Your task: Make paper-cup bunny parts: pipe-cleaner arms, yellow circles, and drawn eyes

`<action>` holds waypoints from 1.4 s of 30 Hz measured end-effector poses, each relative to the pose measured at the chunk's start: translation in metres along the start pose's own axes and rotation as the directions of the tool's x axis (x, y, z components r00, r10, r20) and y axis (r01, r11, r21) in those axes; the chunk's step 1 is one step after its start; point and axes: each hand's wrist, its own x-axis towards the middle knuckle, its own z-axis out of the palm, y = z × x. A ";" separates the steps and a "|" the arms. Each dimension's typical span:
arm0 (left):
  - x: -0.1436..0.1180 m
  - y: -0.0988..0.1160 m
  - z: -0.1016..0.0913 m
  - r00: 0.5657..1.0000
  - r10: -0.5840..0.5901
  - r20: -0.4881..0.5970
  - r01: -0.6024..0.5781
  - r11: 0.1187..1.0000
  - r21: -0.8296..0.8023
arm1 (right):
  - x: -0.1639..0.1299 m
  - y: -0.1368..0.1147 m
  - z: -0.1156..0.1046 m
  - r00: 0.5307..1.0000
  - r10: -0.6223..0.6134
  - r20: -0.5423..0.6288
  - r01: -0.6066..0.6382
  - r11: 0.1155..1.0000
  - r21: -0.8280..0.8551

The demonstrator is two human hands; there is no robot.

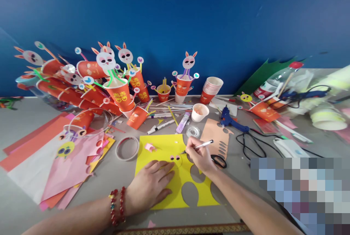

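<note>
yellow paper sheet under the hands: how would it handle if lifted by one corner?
The yellow paper sheet is probably floppy: thin, lying flat, with oval holes cut out. Likely light and prone to slide, since the left hand presses it down while the right hand uses a pen.

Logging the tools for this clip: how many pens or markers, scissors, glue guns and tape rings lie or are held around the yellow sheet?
Pens or markers: 2, one in the right hand, a white marker on the table
Scissors: 1
Blue glue gun: 1
Tape rings: 2, large ring, small roll
Total: 6
</note>
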 end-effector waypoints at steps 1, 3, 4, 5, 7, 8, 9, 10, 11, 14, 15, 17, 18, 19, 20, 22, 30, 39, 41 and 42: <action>0.000 0.000 0.000 1.000 -0.001 0.001 0.001 1.000 0.002 | 0.000 0.000 0.000 1.000 0.001 -0.002 -0.001 1.000 0.005; 0.000 0.000 0.000 1.000 0.000 -0.006 0.000 1.000 0.003 | 0.000 0.001 0.000 1.000 0.002 -0.006 -0.002 1.000 0.014; 0.000 0.000 0.000 1.000 0.002 -0.010 -0.002 1.000 0.002 | 0.001 0.001 -0.001 1.000 0.000 -0.011 0.000 1.000 0.018; 0.000 0.000 0.000 1.000 0.003 -0.012 -0.003 1.000 0.001 | 0.002 0.000 -0.001 1.000 -0.004 -0.017 0.004 1.000 0.022; -0.001 0.000 0.000 1.000 0.006 -0.014 -0.006 1.000 0.000 | 0.003 0.000 -0.003 0.999 -0.017 -0.036 0.018 1.000 0.026; -0.001 0.000 0.000 1.000 0.007 -0.015 -0.007 1.000 0.001 | 0.004 -0.001 -0.004 0.999 -0.024 -0.046 0.025 0.999 0.027; -0.001 0.000 0.000 1.000 0.008 -0.014 -0.008 1.000 0.003 | 0.005 -0.002 -0.005 0.998 -0.029 -0.055 0.030 0.999 0.027; -0.001 0.000 -0.001 1.000 0.008 -0.012 -0.008 1.000 0.004 | 0.006 -0.004 -0.007 0.998 -0.027 -0.059 0.029 0.999 0.027; -0.001 0.000 -0.001 1.000 0.009 -0.009 -0.009 1.000 0.008 | 0.007 -0.006 -0.008 0.998 -0.021 -0.059 0.023 0.999 0.026; -0.001 0.000 0.000 1.000 0.005 -0.003 -0.005 1.000 0.020 | 0.011 -0.013 -0.014 0.999 0.003 -0.048 -0.002 1.000 0.021; -0.002 0.001 0.001 1.000 0.002 -0.003 -0.002 1.000 0.024 | 0.012 -0.016 -0.016 0.999 0.008 -0.044 -0.008 1.000 0.013; -0.002 0.001 0.002 1.000 -0.003 -0.013 0.003 1.000 0.027 | 0.013 -0.020 -0.019 0.999 0.005 -0.036 -0.006 1.000 -0.011; -0.002 0.001 0.002 1.000 -0.005 -0.017 0.005 1.000 0.029 | 0.013 -0.022 -0.021 1.000 0.003 -0.026 -0.004 1.000 -0.027; -0.002 0.001 0.003 1.000 -0.005 -0.020 0.006 1.000 0.030 | 0.012 -0.024 -0.022 1.000 0.002 -0.008 -0.002 0.999 -0.042; -0.003 0.001 0.003 1.000 -0.005 -0.021 0.005 1.000 0.030 | 0.012 -0.025 -0.023 1.000 0.003 0.015 -0.002 0.999 -0.054; -0.003 0.001 0.002 1.000 0.000 -0.024 0.001 1.000 0.029 | 0.008 -0.028 -0.022 0.997 0.012 0.074 -0.007 0.997 -0.072; -0.001 0.001 -0.002 0.999 0.014 -0.034 -0.015 1.000 -0.014 | -0.019 -0.034 -0.003 0.980 0.118 0.161 -0.116 0.993 -0.018; 0.000 0.001 -0.003 1.000 0.020 0.014 -0.020 1.000 0.002 | -0.025 -0.006 0.014 0.996 -0.086 0.039 0.092 0.977 -0.191; -0.001 0.000 -0.002 1.000 0.021 0.016 -0.021 1.000 -0.004 | -0.025 0.000 0.014 0.991 -0.131 0.012 0.130 0.966 -0.222; -0.001 0.000 -0.002 1.000 0.021 0.017 -0.020 1.000 -0.006 | -0.026 0.002 0.013 0.990 -0.141 0.012 0.140 0.962 -0.232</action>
